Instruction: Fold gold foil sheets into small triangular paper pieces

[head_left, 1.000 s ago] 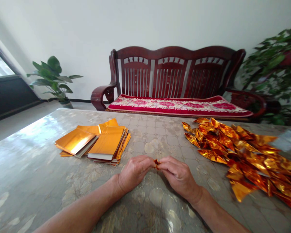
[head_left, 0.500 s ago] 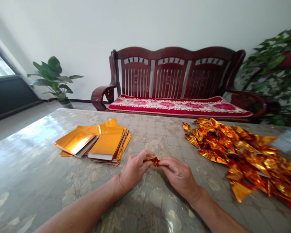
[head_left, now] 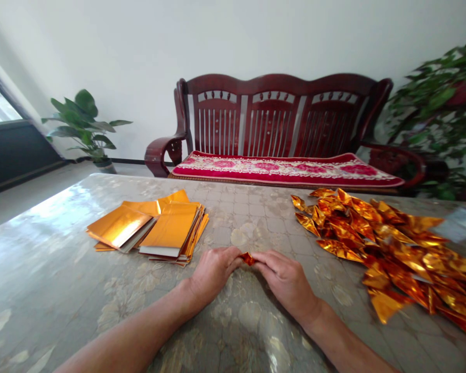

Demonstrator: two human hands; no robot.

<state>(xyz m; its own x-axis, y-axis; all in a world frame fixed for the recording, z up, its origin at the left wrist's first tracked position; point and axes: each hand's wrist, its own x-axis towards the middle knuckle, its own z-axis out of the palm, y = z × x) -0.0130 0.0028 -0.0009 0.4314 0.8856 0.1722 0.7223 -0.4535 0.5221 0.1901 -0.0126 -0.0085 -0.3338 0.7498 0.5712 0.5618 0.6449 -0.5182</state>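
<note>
A small folded piece of gold foil paper [head_left: 247,258] is pinched between my two hands, just above the table. My left hand [head_left: 214,273] grips its left end, with the thumb and fingers pressed together. On the other end, my right hand [head_left: 285,277] holds it in a similar pinch. Most of the paper's ends are hidden by the fingertips. To the left lies a loose stack of flat gold foil paper sheets [head_left: 170,225], some showing pale undersides. On the right is a heap of folded gold foil pieces [head_left: 396,238] with pointed ends.
A patterned covering lies over the table [head_left: 233,217]. Clear plastic [head_left: 462,224] lies beside the heap at the far right. Behind the table stands a dark red wooden bench [head_left: 272,124] with a red patterned cushion [head_left: 287,168]. Potted plants [head_left: 86,129] flank it.
The fingers of my left hand have closed down lower over the foil paper's left end, so less of it shows. My right hand keeps its pinch almost unmoved.
</note>
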